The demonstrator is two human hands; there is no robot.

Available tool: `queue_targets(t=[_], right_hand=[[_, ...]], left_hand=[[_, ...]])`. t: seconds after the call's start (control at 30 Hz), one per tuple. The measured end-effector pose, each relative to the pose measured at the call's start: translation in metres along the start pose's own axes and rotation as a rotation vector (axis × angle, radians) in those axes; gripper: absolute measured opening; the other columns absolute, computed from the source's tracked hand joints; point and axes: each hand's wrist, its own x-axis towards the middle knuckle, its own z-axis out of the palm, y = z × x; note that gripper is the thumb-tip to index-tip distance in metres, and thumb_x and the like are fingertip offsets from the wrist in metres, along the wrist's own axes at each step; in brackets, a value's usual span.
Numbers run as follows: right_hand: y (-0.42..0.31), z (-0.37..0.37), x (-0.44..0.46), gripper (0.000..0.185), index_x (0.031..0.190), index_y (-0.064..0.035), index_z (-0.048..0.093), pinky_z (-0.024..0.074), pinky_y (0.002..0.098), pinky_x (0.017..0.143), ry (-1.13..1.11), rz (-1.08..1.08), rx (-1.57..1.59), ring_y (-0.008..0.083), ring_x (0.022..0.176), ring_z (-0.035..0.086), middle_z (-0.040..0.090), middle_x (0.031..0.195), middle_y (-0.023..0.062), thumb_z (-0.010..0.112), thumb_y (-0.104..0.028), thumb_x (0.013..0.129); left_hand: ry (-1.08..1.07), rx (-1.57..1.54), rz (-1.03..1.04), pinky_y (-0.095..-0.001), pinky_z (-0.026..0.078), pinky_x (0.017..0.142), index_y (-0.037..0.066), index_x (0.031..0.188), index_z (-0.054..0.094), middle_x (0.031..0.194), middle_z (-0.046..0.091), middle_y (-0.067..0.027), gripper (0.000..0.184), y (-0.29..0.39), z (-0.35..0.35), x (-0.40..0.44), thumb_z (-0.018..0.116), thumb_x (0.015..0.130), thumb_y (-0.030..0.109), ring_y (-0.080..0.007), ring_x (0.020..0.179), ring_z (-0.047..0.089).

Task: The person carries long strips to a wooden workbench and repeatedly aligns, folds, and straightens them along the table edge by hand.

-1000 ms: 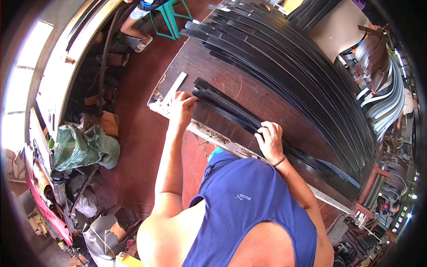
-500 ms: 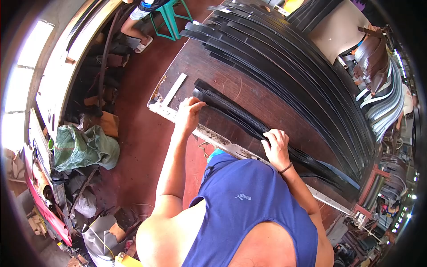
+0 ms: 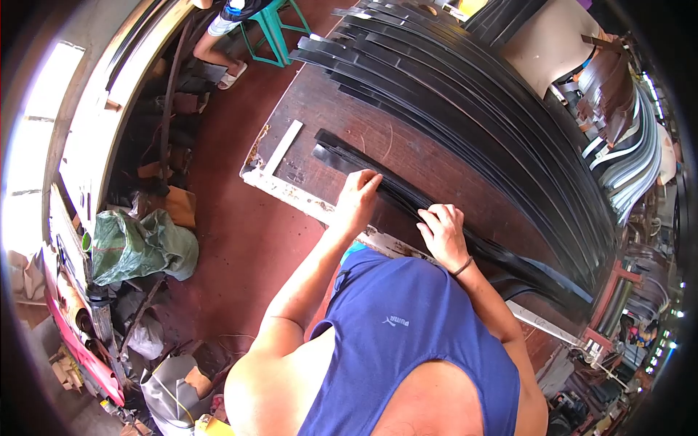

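Observation:
A narrow bundle of long black strips (image 3: 396,184) lies along the near side of the dark wooden table (image 3: 320,109). My left hand (image 3: 358,195) has its fingertips pinched on the near edge of these strips, left of their middle. Farther right, my right hand (image 3: 443,229) curls over the same bundle, thumb on the near side and fingers on top. Past my right forearm the strips continue to the table's right end, where some spread apart. A large fanned stack of similar black strips (image 3: 451,109) covers the far half of the tabletop.
A pale flat bar (image 3: 283,147) lies by the table's left corner. At the right end stands a red-framed roller (image 3: 614,305). A green sack (image 3: 142,243) and scraps sit along the left wall. Another person's leg (image 3: 211,47) shows beside a green stool (image 3: 270,36).
My left hand has slid right along the bundle, from its left end toward my right hand. My right hand has shifted slightly left and stays on the strips.

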Motion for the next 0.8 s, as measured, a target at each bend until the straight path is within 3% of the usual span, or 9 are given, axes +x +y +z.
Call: queue_targets(t=[0.37,0.53,0.6,0.63,0.8], right_hand=[[-0.001,0.004,0.0,0.027,0.109,-0.0092,0.071,0.0406,0.0455,0.094,0.015,-0.029,-0.017,0.0251,0.103,0.054,0.059,0.103,0.0036,0.074,-0.016,0.082],[0.0,0.005,-0.001,0.028,0.11,-0.0106,0.071,0.0408,0.045,0.093,0.036,-0.007,-0.066,0.0246,0.101,0.056,0.059,0.1,0.0033,0.074,-0.014,0.082],[0.001,0.004,-0.001,0.029,0.11,-0.0109,0.071,0.0409,0.0449,0.093,0.042,-0.007,-0.077,0.0246,0.101,0.056,0.059,0.099,0.0032,0.073,-0.014,0.082],[0.001,0.004,-0.001,0.029,0.11,-0.0109,0.071,0.0409,0.0449,0.093,0.045,-0.008,-0.08,0.0246,0.101,0.056,0.06,0.099,0.0032,0.073,-0.014,0.082],[0.004,0.003,-0.005,0.029,0.111,-0.0103,0.07,0.041,0.0451,0.093,0.044,-0.004,-0.086,0.0246,0.099,0.057,0.061,0.098,0.0032,0.071,-0.014,0.083]], left_hand=[[-0.219,0.059,-0.039,-0.043,0.05,0.085,0.005,0.09,0.064,0.094,0.06,-0.0143,0.013,-0.023,-0.024,0.011,0.068,0.079,0.001,-0.0354,0.097,0.06],[0.014,0.199,-0.181,-0.0446,0.048,0.086,0.004,0.093,0.064,0.096,0.06,-0.0146,0.019,-0.065,-0.069,0.029,0.069,0.076,-0.003,-0.0363,0.099,0.059],[0.075,0.184,-0.175,-0.0438,0.048,0.088,0.003,0.097,0.065,0.105,0.06,-0.0145,0.026,-0.078,-0.078,0.032,0.069,0.074,-0.007,-0.036,0.103,0.058],[0.062,0.135,-0.212,-0.0424,0.048,0.093,0.002,0.11,0.065,0.117,0.059,-0.0146,0.039,-0.078,-0.081,0.034,0.07,0.073,-0.009,-0.036,0.109,0.058],[0.072,0.094,-0.253,-0.0402,0.046,0.102,-0.001,0.13,0.059,0.129,0.056,-0.0164,0.054,-0.076,-0.066,0.027,0.07,0.077,-0.008,-0.0355,0.119,0.055]])
